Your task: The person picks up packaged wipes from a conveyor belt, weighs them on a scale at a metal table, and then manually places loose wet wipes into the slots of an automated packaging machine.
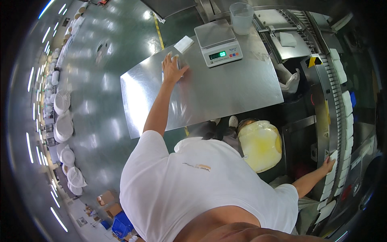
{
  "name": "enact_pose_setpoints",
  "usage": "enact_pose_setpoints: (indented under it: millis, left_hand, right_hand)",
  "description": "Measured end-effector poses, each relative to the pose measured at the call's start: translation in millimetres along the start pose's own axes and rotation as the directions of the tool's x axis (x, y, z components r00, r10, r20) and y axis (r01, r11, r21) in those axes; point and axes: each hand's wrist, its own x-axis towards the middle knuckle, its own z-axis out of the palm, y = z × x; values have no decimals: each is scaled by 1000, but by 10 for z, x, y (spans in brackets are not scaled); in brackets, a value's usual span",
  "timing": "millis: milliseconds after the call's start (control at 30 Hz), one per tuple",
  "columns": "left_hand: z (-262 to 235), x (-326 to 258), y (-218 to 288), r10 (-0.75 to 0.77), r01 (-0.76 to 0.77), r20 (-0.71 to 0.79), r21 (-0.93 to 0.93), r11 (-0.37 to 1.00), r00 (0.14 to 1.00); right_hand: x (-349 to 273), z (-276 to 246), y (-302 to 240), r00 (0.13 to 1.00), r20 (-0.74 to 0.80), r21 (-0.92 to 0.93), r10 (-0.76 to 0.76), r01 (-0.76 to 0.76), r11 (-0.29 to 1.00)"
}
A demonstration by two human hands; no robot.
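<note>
My left hand (173,71) lies on the steel table (225,90) near its far left edge. Its fingers are spread over a small whitish thing, mostly hidden beneath the palm. Just beyond the fingertips rests a white packet (184,44). Off to my right, my right hand (328,165) reaches to the row of white packets along the conveyor. The fingers are closed on one white packet (333,157), which stands among the others. A digital scale (221,44) with a bare metal pan is on the table, right of my left hand.
A clear plastic jug (241,19) stands beside the scale. Along the right side runs the conveyor (327,82) with several white packets. Below the table's near edge is a round stool (261,147) with a yellowish cover. Blue crates (121,226) and cardboard boxes sit at lower left.
</note>
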Motion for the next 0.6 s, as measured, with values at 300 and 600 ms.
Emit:
enact_pose_setpoints:
  millis: [300,600]
  left_hand:
    - [-336,402,101,-403,397,16,132,908,915]
    - [176,-432,109,-396,398,-75,5,918,915]
  right_hand:
    - [-850,143,392,980,200,-303,11,51,952]
    - [-4294,1688,1354,342,938,-126,-54,484,866]
